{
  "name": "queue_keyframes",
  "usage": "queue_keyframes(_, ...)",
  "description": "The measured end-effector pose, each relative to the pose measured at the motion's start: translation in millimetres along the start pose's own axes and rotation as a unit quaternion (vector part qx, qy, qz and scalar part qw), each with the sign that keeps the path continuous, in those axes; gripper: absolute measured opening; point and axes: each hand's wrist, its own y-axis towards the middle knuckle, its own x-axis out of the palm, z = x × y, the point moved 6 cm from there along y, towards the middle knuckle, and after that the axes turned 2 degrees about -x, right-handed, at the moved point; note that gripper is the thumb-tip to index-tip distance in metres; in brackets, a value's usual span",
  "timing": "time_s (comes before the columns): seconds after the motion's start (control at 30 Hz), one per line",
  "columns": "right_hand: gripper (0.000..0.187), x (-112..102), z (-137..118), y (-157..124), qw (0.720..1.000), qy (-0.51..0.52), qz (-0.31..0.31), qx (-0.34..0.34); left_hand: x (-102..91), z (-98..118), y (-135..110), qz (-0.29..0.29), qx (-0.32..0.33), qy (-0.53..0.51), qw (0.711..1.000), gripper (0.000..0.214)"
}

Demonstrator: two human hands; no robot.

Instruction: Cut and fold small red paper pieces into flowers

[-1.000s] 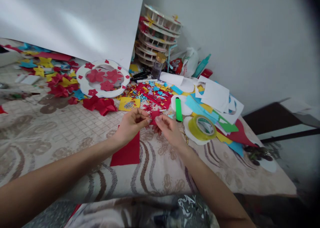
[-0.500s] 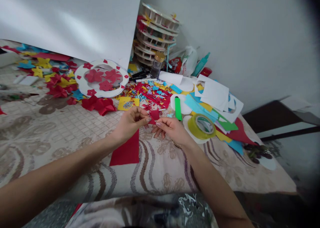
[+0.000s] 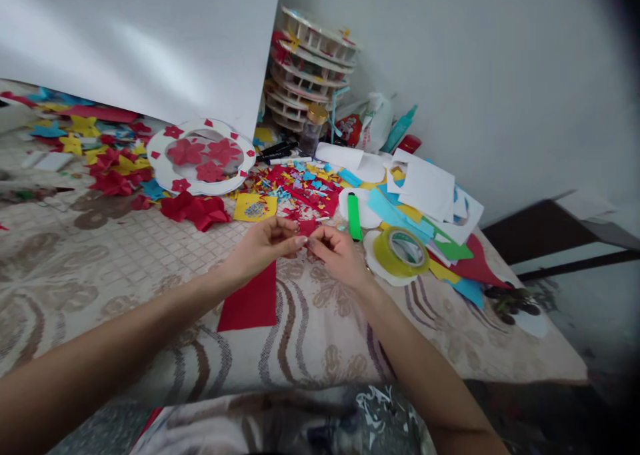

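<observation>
Between my two hands is a small piece of red paper [image 3: 307, 227], pinched from both sides and partly hidden by the fingers. My left hand [image 3: 270, 243] is closed on it with thumb and forefinger. From the other side my right hand [image 3: 341, 254] pinches the same paper, its fingertips touching those of the left. A larger red paper sheet [image 3: 250, 303] lies flat under my left wrist. Just beyond the hands are a heap of coloured paper scraps [image 3: 313, 185] and a yellow paper square [image 3: 255, 207] with small bits on it.
At right, a roll of yellow tape [image 3: 385, 252] lies by a green strip [image 3: 354, 216] and white paper cutouts [image 3: 430, 185]. A white ring with red flowers [image 3: 160, 148] and folded red paper flowers [image 3: 195, 210] sit left. A tiered white stand [image 3: 313, 62] rises behind.
My fingertips have drawn together over the small red paper, and the right hand's other fingers have curled in. The view has shifted slightly.
</observation>
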Motion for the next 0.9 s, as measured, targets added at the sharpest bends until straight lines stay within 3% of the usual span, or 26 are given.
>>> queue_keyframes(0.17,0.022,3,3,-3,0.998,0.053,0.005,0.023,5.9,-6,-2,-0.041,-0.016,0.041,0.998,0.027)
queue_keyframes(0.37,0.023,1,-1,-4,0.997,0.072,0.031,0.024,4.4,-2,-3,-0.041,-0.012,-0.017,0.999,0.020)
queue_keyframes(0.53,0.022,-4,3,-2,0.997,0.061,0.045,0.016,3.3,-7,1,-0.068,-0.059,-0.075,0.993,0.024)
queue_keyframes(0.67,0.022,-7,8,-3,0.997,0.051,0.051,0.017,-5.5,-10,4,-0.042,-0.084,-0.110,0.990,0.032)
queue_keyframes(0.9,0.022,0,4,-4,0.999,0.039,0.008,0.024,-2.6,-4,2,-0.057,-0.025,0.039,0.997,0.027)
